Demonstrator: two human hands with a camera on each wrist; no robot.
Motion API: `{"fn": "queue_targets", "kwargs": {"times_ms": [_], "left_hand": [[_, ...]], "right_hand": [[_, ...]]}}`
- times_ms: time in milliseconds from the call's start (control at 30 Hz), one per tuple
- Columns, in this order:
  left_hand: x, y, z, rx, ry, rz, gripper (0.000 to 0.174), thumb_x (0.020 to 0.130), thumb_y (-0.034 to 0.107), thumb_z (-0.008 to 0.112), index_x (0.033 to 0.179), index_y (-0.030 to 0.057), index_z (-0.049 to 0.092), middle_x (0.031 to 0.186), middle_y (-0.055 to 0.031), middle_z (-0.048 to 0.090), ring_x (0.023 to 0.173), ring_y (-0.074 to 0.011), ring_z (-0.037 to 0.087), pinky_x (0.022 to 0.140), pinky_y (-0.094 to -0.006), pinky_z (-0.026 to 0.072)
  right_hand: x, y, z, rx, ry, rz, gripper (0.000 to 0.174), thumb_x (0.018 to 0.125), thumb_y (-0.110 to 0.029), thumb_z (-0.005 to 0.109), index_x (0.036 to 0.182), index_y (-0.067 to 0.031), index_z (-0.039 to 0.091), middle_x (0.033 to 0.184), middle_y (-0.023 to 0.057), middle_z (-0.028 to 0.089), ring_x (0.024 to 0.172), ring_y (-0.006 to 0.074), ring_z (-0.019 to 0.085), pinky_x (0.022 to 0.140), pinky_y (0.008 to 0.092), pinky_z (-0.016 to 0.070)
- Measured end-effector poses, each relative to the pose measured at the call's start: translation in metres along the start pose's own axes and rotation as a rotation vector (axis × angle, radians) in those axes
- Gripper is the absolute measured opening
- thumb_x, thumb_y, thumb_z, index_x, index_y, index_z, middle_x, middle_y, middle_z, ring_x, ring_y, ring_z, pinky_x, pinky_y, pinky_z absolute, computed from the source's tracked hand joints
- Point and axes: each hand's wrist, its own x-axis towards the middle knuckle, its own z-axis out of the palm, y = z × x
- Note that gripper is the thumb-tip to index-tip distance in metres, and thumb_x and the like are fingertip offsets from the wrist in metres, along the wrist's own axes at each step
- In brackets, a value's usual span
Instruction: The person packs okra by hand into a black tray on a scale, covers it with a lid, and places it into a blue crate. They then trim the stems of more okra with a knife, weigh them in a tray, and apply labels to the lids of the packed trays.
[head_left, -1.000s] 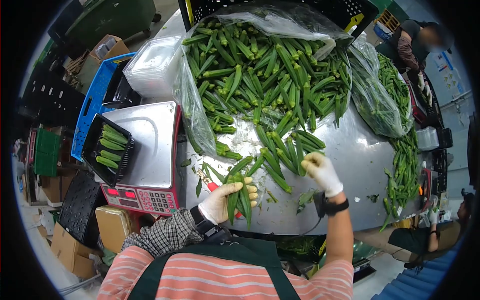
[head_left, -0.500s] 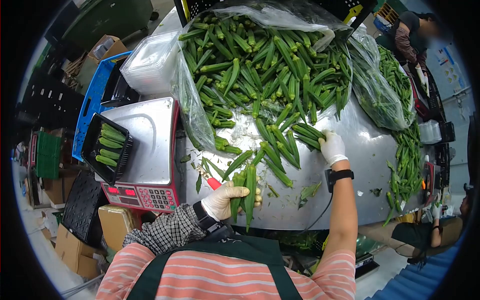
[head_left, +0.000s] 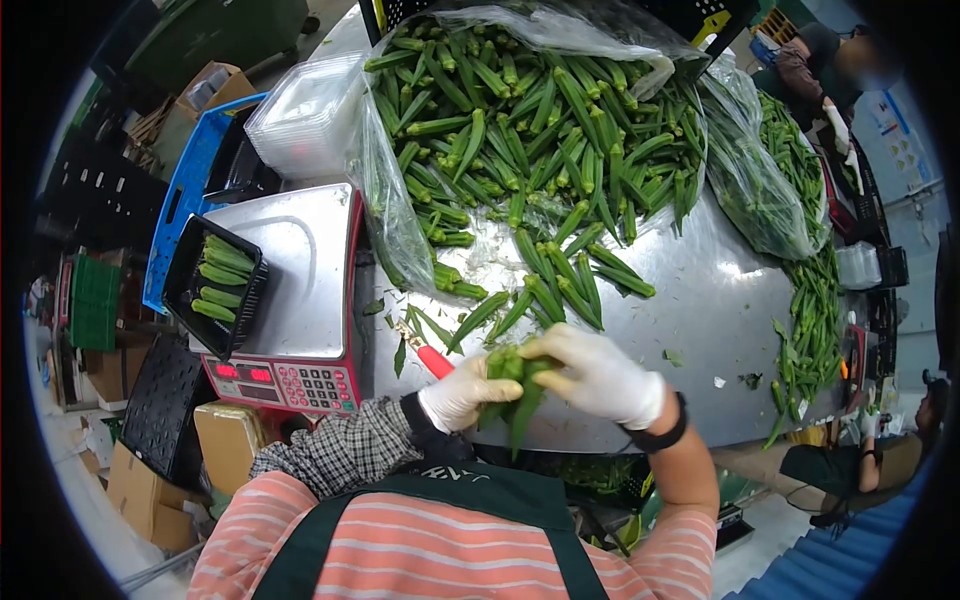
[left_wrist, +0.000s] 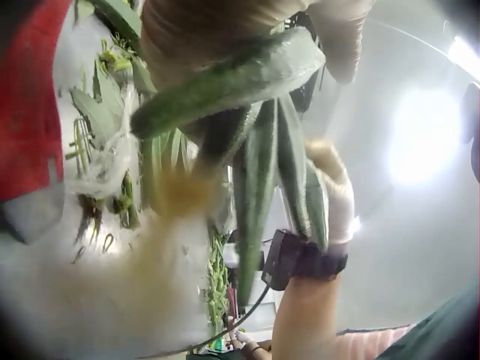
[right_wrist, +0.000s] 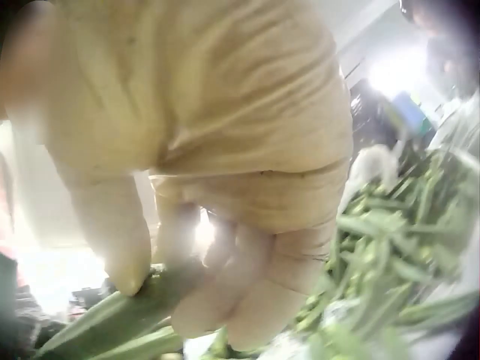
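Observation:
Several green okra pods (head_left: 520, 400) stand bunched between the two gloved hands near the table's front edge. My left hand (head_left: 455, 394) grips the bunch from the left; in the left wrist view the glove (left_wrist: 217, 34) is at the top, with long pods (left_wrist: 261, 169) hanging below. Against the bunch's upper right side, my right hand (head_left: 605, 380) has its fingers bent round pods. The right wrist view has that glove (right_wrist: 232, 105) large, thumb and fingers on an okra pod (right_wrist: 105, 322). A red-handled tool (head_left: 434, 361) lies just beyond my left hand.
A big okra pile (head_left: 540, 130) spills from a clear bag, with loose pods in front. At left are a scale (head_left: 290, 275), a black tray (head_left: 255, 305) holding okra and stacked clear boxes (head_left: 305, 115). Another okra heap (head_left: 805, 320) lies at right, near other people.
My right hand has come from the loose pods at the right back to the bunch in my left hand. Fewer pods lie where it was. The left hand stays near the same place.

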Motion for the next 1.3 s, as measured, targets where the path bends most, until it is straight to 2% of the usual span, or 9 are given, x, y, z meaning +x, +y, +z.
{"fn": "queue_targets", "kwargs": {"times_ms": [200,367,467,533,667,767,867,967,1300], "left_hand": [[-0.019,0.000,-0.011,-0.209,0.097,-0.024,0.047,0.079,0.009,0.063,0.121,0.0038,0.043,0.103,-0.0131,0.058,0.095,-0.0259,0.060,0.087,-0.0379,0.0474],[-0.023,0.007,-0.018,-0.264,0.151,0.038,0.050,0.079,0.009,0.061,0.124,0.0041,0.040,0.110,-0.0169,0.057,0.101,-0.0300,0.057,0.090,-0.0432,0.0449],[-0.026,0.012,-0.015,-0.301,0.149,0.102,0.050,0.079,0.011,0.061,0.125,0.0045,0.040,0.113,-0.0180,0.055,0.103,-0.0305,0.056,0.091,-0.0440,0.0440],[-0.031,0.017,-0.017,-0.303,0.145,0.129,0.048,0.080,0.012,0.060,0.123,0.0028,0.042,0.116,-0.0189,0.053,0.105,-0.0305,0.055,0.091,-0.0443,0.0440],[-0.035,0.023,-0.012,-0.306,0.138,0.212,0.045,0.080,0.013,0.061,0.121,0.0028,0.044,0.113,-0.0147,0.055,0.105,-0.0258,0.054,0.090,-0.0407,0.0447],[-0.039,0.024,-0.006,-0.300,0.150,0.361,0.041,0.081,0.012,0.062,0.118,0.0048,0.047,0.108,-0.0081,0.058,0.100,-0.0196,0.056,0.087,-0.0353,0.0450],[-0.059,0.033,-0.001,-0.284,0.284,0.444,0.038,0.081,0.009,0.061,0.116,0.0066,0.049,0.106,-0.0068,0.057,0.100,-0.0185,0.055,0.088,-0.0350,0.0443],[-0.089,0.046,0.001,-0.244,0.230,0.539,0.044,0.081,0.012,0.063,0.120,0.0057,0.044,0.112,-0.0063,0.053,0.106,-0.0179,0.051,0.093,-0.0332,0.0396],[-0.219,0.147,-0.021,-0.152,0.170,0.992,0.063,0.083,0.031,0.061,0.132,0.0053,0.033,0.132,-0.0074,0.039,0.124,-0.0198,0.035,0.106,-0.0342,0.0235]], "right_hand": [[0.018,0.051,0.007,-0.167,0.410,0.056,0.024,0.076,-0.013,0.064,0.097,-0.0018,0.058,0.090,0.0150,0.055,0.074,0.0265,0.057,0.067,0.0336,0.0469],[0.048,0.121,0.002,-0.471,0.341,0.550,0.018,0.079,-0.019,0.060,0.089,-0.0035,0.062,0.087,0.0157,0.058,0.082,0.0305,0.058,0.072,0.0362,0.0462],[0.055,0.147,-0.005,-0.359,0.382,0.396,0.017,0.078,-0.016,0.061,0.088,-0.0023,0.061,0.085,0.0147,0.058,0.078,0.0290,0.058,0.070,0.0373,0.0454],[0.055,0.125,-0.014,-0.239,0.637,0.289,0.017,0.078,-0.016,0.062,0.084,-0.0005,0.059,0.081,0.0134,0.059,0.075,0.0252,0.057,0.067,0.0354,0.0444],[0.051,0.020,-0.006,0.008,0.358,0.270,0.020,0.079,-0.016,0.063,0.090,0.0003,0.058,0.069,0.0098,0.058,0.061,0.0175,0.053,0.057,0.0288,0.0427],[0.052,-0.034,0.049,-0.218,0.224,0.065,0.034,0.079,-0.021,0.061,0.105,-0.0003,0.054,0.080,0.0197,0.059,0.067,0.0347,0.059,0.059,0.0369,0.0472],[0.058,-0.072,0.069,-0.370,-0.026,0.108,0.073,0.075,-0.025,0.066,0.131,0.0057,0.029,0.107,0.0232,0.050,0.092,0.0378,0.054,0.072,0.0413,0.0467],[0.075,-0.089,0.090,-0.211,0.060,-0.043,0.088,0.070,-0.019,0.070,0.136,0.0044,0.016,0.113,0.0247,0.045,0.100,0.0402,0.050,0.081,0.0420,0.0442],[0.218,-0.181,0.152,0.039,0.131,-0.350,0.076,0.068,-0.008,0.062,0.132,0.0083,0.024,0.118,0.0276,0.046,0.108,0.0371,0.049,0.093,0.0370,0.0389]]}}
